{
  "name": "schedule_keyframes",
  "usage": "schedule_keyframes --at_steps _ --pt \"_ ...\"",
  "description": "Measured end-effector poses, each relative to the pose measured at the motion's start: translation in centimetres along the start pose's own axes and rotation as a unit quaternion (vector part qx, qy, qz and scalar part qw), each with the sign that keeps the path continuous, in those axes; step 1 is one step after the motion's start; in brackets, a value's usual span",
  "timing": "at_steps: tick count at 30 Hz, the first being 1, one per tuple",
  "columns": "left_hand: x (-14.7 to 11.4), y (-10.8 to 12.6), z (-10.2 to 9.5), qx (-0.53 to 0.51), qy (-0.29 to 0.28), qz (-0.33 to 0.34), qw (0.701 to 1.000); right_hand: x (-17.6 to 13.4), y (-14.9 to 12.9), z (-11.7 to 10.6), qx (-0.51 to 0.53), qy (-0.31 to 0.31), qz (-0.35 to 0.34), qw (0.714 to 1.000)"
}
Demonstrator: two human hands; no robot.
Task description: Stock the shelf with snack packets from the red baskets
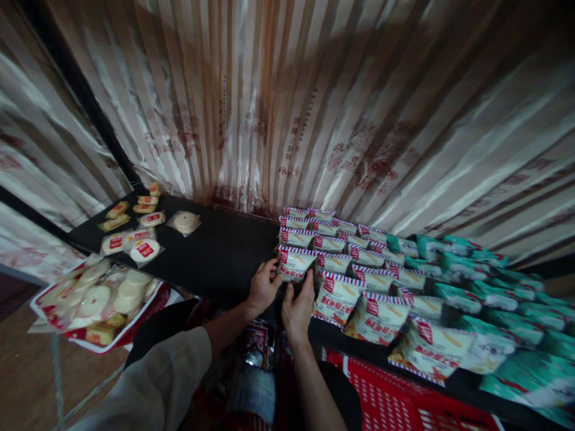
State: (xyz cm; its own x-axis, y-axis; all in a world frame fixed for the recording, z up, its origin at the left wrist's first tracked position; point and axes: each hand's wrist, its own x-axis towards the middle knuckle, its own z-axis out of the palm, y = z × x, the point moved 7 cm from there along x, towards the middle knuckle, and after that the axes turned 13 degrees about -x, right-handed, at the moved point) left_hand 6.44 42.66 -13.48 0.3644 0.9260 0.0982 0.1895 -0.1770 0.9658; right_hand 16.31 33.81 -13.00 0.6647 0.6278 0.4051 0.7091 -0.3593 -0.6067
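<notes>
We record a cream bag [297, 263] upright on the black shelf [220, 246], at the left end of rows of like bags. Left hand [264, 286] and right hand [299, 308] flank its lower sides, fingers curved; we cannot tell whether they grip it. Near the shelf's left end, a white-rimmed basket [142, 309] holds heaped wrapped discs [96, 299] and a yellow packet [101, 333]. We note a red basket [381, 389] below the shelf, contents unclear.
</notes>
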Motion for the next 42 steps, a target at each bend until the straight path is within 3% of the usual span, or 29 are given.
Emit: schedule_keyframes --at_steps 7,17,24,28,33,37,42 --pt "0.6 0.1 0.3 0.038 -0.007 0.0 0.999 -0.6 -0.4 0.4 -0.014 0.005 -0.038 0.999" --pt "0.8 -0.6 1.1 0.03 -0.023 0.009 0.999 -0.3 -0.1 0.5 -0.045 0.002 -0.041 0.998" --pt "-0.5 -0.9 -0.5 0.01 0.016 0.015 1.0 -1.4 -1.1 -0.5 -0.038 -0.006 -0.045 0.998" --pt "-3.4 -0.8 -3.2 -0.004 0.048 0.03 0.998 -3.6 -2.7 -2.4 -0.021 0.011 -0.084 0.996" --pt "-10.4 -2.4 -6.6 -0.01 0.036 0.013 0.999 -9.1 -4.3 -2.8 0.023 -0.017 -0.147 0.989" --pt "-15.6 -6.8 -8.2 0.074 -0.015 -0.08 0.994 -14.4 -3.9 0.1 0.048 -0.111 -0.156 0.98" --pt "-18.8 -11.9 -9.9 0.203 -0.069 -0.239 0.947 -19.6 -2.6 5.8 0.04 -0.307 -0.089 0.947"
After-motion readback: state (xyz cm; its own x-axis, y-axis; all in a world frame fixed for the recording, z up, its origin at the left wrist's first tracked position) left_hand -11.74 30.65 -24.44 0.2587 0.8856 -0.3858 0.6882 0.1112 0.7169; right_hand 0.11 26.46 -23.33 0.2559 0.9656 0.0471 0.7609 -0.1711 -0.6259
